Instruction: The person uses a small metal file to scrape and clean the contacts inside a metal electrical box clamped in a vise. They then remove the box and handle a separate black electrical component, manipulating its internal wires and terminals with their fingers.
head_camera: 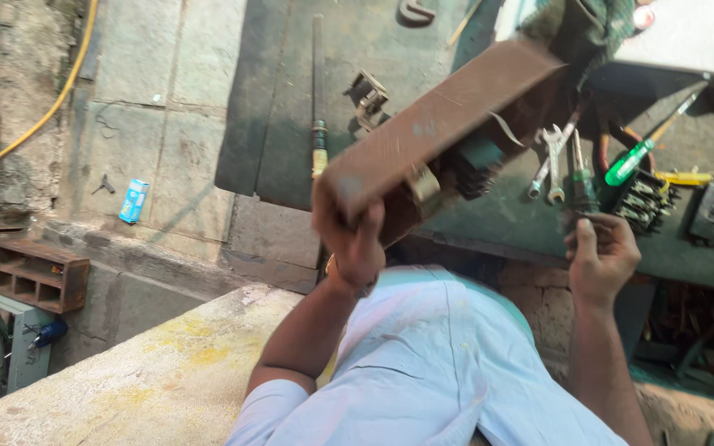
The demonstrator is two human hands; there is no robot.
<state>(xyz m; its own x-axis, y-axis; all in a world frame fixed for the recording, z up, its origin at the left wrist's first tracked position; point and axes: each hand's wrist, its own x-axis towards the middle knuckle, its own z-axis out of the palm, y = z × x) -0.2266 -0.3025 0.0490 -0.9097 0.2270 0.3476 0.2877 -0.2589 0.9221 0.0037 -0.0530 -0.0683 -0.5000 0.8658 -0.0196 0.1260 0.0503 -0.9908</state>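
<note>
- Daylight fills the scene; it is bright overall, with no lamp in view.
- The strongest light falls on the pale shirt (431, 363) and on the concrete slab (167, 372) at the lower left, both close to washed out.
- The dark tabletop (291, 99) stays dim, and a white panel (687, 33) at its far right corner glares.
- The rusty metal box (440, 124) and the left hand (355, 239) are smeared by motion blur; their edges are soft.
- The right hand (601, 252) and the wrenches (551, 161) are slightly soft too.
- The stone wall (159, 107) on the left is sharper.
- The view is tilted, and lines lean near the edges.
</note>
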